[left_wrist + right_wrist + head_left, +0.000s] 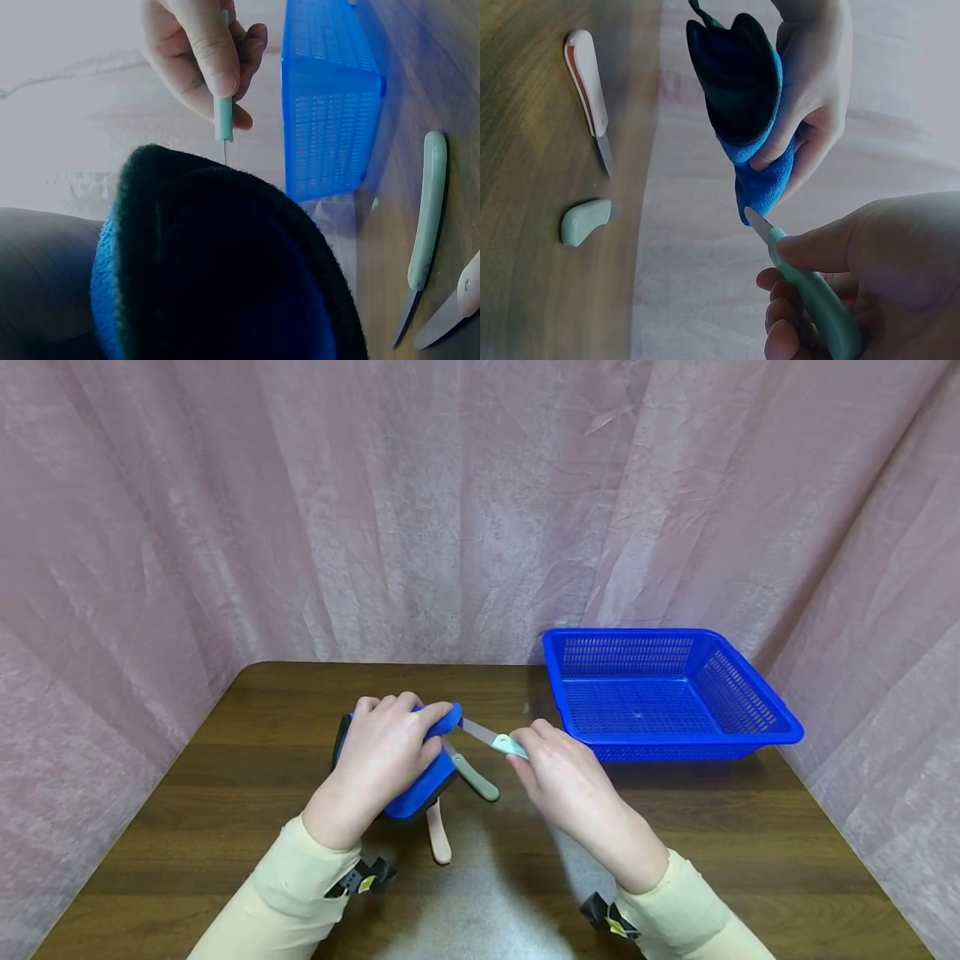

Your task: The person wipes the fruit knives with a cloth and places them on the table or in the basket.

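Curtains point(465, 527) (pink) hang behind the brown table point(240, 777); left fingers point(433, 713) grip blue cloth point(420, 789), right fingers point(817, 249) pinch a knife point(821, 301).

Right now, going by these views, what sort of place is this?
Likely a staged recording corner: pink fabric drapes behind and beside a wooden table, and a small black device sits at each sleeve cuff.

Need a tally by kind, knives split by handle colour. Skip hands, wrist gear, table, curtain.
Pale green-handled metal knives: 2 (one held, one lying)
Pale pink-handled metal knife: 1
Blue fuzzy fabric item with dark edging: 1
Blue rectangular plastic basket: 1
Total: 5
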Action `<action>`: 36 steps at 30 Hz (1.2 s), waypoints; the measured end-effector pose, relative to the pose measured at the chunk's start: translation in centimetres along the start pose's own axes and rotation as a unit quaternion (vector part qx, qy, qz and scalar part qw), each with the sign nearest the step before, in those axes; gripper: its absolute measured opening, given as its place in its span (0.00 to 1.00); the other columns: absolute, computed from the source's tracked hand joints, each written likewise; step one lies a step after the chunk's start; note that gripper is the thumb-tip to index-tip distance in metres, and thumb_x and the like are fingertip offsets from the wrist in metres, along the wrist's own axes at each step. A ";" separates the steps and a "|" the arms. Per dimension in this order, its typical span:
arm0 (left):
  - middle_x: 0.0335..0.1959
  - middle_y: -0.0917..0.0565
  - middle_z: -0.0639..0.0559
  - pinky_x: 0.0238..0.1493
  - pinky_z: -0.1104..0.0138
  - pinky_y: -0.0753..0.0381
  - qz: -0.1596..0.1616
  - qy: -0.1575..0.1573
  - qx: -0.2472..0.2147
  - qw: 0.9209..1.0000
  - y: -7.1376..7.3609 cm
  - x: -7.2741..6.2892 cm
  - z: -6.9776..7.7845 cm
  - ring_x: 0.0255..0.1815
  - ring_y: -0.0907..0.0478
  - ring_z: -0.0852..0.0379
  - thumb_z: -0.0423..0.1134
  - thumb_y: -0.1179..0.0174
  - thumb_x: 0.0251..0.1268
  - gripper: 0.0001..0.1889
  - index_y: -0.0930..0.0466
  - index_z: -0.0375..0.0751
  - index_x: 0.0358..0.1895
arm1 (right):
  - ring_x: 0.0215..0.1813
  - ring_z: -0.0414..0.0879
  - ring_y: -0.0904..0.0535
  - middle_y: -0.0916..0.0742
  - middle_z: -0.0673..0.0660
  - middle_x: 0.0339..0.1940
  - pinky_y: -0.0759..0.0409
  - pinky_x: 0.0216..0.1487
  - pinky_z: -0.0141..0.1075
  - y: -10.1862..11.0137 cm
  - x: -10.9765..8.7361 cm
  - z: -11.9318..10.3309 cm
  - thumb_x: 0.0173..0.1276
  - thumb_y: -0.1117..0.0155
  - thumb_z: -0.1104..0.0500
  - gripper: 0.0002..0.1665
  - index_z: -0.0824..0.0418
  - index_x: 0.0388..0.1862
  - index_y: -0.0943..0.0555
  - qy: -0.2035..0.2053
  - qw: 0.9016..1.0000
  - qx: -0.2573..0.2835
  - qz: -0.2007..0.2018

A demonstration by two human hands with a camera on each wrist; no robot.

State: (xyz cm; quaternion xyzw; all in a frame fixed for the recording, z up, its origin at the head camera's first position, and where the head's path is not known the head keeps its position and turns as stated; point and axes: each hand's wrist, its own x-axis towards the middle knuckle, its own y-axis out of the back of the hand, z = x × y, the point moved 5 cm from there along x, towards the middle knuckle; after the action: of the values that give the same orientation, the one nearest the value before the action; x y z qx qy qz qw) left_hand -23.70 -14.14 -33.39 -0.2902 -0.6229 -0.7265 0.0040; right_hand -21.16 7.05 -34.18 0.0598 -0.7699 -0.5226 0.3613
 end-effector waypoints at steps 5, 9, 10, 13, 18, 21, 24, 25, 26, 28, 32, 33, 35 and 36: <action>0.49 0.09 0.42 0.55 0.40 0.21 -0.004 0.011 0.000 1.000 -0.2 0.2 -0.7 0.47 0.12 0.41 0.41 0.32 0.74 0.20 0.10 0.52 0.67 | 0.34 0.49 0.19 0.17 0.54 0.34 0.17 0.35 0.46 -0.1 0.0 0.1 0.73 0.22 0.64 0.09 0.66 0.48 0.13 -0.001 1.000 0.001 0.002; 0.48 0.10 0.42 0.55 0.40 0.21 -0.012 0.019 -0.004 1.000 -0.2 0.3 -1.2 0.47 0.13 0.41 0.40 0.33 0.74 0.21 0.10 0.51 0.67 | 0.34 0.49 0.19 0.17 0.54 0.34 0.18 0.35 0.46 -0.1 0.0 0.2 0.73 0.23 0.64 0.09 0.66 0.48 0.13 -0.005 1.000 0.001 0.001; 0.48 0.10 0.42 0.54 0.40 0.21 -0.012 0.020 -0.006 1.000 -0.1 0.3 -1.3 0.47 0.13 0.41 0.40 0.34 0.74 0.21 0.10 0.51 0.67 | 0.34 0.49 0.19 0.17 0.53 0.34 0.18 0.35 0.46 -0.1 0.0 0.3 0.73 0.23 0.64 0.09 0.65 0.48 0.13 -0.005 1.000 0.001 0.001; 0.49 0.10 0.42 0.55 0.39 0.21 -0.012 0.026 -0.009 1.000 0.1 0.3 -1.5 0.48 0.13 0.41 0.40 0.33 0.74 0.21 0.10 0.51 0.68 | 0.34 0.49 0.19 0.17 0.53 0.34 0.18 0.34 0.45 -0.1 0.0 0.3 0.73 0.22 0.64 0.09 0.65 0.48 0.12 -0.004 1.000 0.000 0.003; 0.50 0.10 0.42 0.58 0.39 0.23 -0.011 0.029 -0.012 0.999 0.2 0.3 -1.4 0.50 0.12 0.41 0.40 0.33 0.74 0.21 0.11 0.52 0.68 | 0.34 0.49 0.19 0.17 0.53 0.34 0.18 0.35 0.46 -0.2 0.0 0.3 0.72 0.22 0.64 0.09 0.65 0.47 0.13 -0.003 1.000 0.001 0.004; 0.50 0.10 0.42 0.59 0.39 0.25 -0.008 0.021 -0.010 1.000 0.3 0.2 -1.0 0.49 0.12 0.42 0.41 0.32 0.74 0.21 0.11 0.52 0.68 | 0.34 0.50 0.19 0.17 0.53 0.34 0.18 0.35 0.47 -0.2 0.0 0.3 0.72 0.23 0.64 0.09 0.66 0.47 0.13 -0.001 1.000 0.000 0.003; 0.49 0.10 0.43 0.59 0.39 0.26 -0.001 0.007 -0.008 1.000 0.4 0.2 -0.3 0.48 0.13 0.42 0.42 0.30 0.73 0.22 0.10 0.53 0.68 | 0.34 0.50 0.19 0.17 0.54 0.34 0.17 0.36 0.47 -0.3 0.1 0.3 0.72 0.23 0.65 0.10 0.66 0.48 0.13 -0.002 1.000 -0.002 0.000; 0.49 0.10 0.43 0.59 0.39 0.26 0.001 0.001 -0.009 1.000 0.4 0.1 -0.1 0.48 0.12 0.42 0.42 0.29 0.72 0.22 0.10 0.53 0.68 | 0.34 0.50 0.19 0.17 0.54 0.34 0.17 0.36 0.47 -0.3 0.1 0.3 0.72 0.23 0.65 0.10 0.66 0.48 0.13 -0.003 1.000 -0.002 -0.001; 0.49 0.10 0.43 0.60 0.39 0.26 0.004 -0.005 -0.010 1.000 0.4 0.1 0.1 0.48 0.12 0.42 0.42 0.29 0.72 0.22 0.10 0.52 0.68 | 0.34 0.50 0.19 0.17 0.54 0.34 0.18 0.36 0.47 -0.3 0.1 0.4 0.72 0.23 0.65 0.10 0.67 0.48 0.13 -0.004 1.000 -0.003 -0.002; 0.49 0.10 0.44 0.59 0.39 0.25 0.009 -0.018 -0.013 1.000 0.4 0.0 0.6 0.48 0.12 0.42 0.42 0.29 0.72 0.22 0.10 0.52 0.68 | 0.34 0.50 0.19 0.17 0.54 0.34 0.18 0.35 0.46 -0.4 0.1 0.4 0.73 0.23 0.65 0.10 0.67 0.49 0.13 -0.006 1.000 -0.002 -0.005; 0.49 0.10 0.44 0.58 0.40 0.24 0.020 -0.044 -0.014 0.999 0.4 -0.2 1.7 0.47 0.11 0.43 0.42 0.28 0.71 0.22 0.10 0.54 0.67 | 0.34 0.50 0.19 0.17 0.54 0.34 0.18 0.36 0.45 -0.4 0.1 0.4 0.73 0.23 0.65 0.10 0.67 0.49 0.13 -0.009 1.000 0.001 -0.009; 0.48 0.10 0.45 0.57 0.40 0.24 0.024 -0.051 -0.013 0.998 0.5 -0.3 2.0 0.47 0.11 0.44 0.42 0.28 0.70 0.22 0.10 0.54 0.67 | 0.34 0.50 0.19 0.17 0.54 0.34 0.18 0.36 0.46 -0.4 0.1 0.4 0.73 0.23 0.65 0.10 0.67 0.49 0.13 -0.009 1.000 0.001 -0.009; 0.48 0.10 0.45 0.57 0.41 0.23 0.031 -0.063 -0.010 0.997 0.5 -0.4 2.6 0.46 0.11 0.45 0.42 0.27 0.70 0.22 0.10 0.55 0.66 | 0.35 0.50 0.19 0.17 0.54 0.35 0.18 0.36 0.46 -0.5 0.0 0.3 0.73 0.23 0.65 0.10 0.67 0.49 0.13 -0.008 1.000 0.000 -0.009; 0.47 0.10 0.45 0.56 0.42 0.22 0.033 -0.068 -0.009 0.997 0.6 -0.5 2.8 0.46 0.11 0.46 0.42 0.27 0.70 0.22 0.10 0.55 0.66 | 0.35 0.50 0.18 0.17 0.54 0.35 0.18 0.36 0.46 -0.5 0.0 0.3 0.73 0.23 0.65 0.10 0.67 0.49 0.13 -0.006 1.000 0.000 -0.008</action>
State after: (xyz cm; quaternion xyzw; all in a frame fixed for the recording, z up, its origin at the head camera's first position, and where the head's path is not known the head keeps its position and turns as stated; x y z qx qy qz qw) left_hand -21.91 -11.87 -32.94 -0.3594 -0.6054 -0.7100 -0.0174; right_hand -21.49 7.08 -34.65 0.0627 -0.7718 -0.5257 0.3523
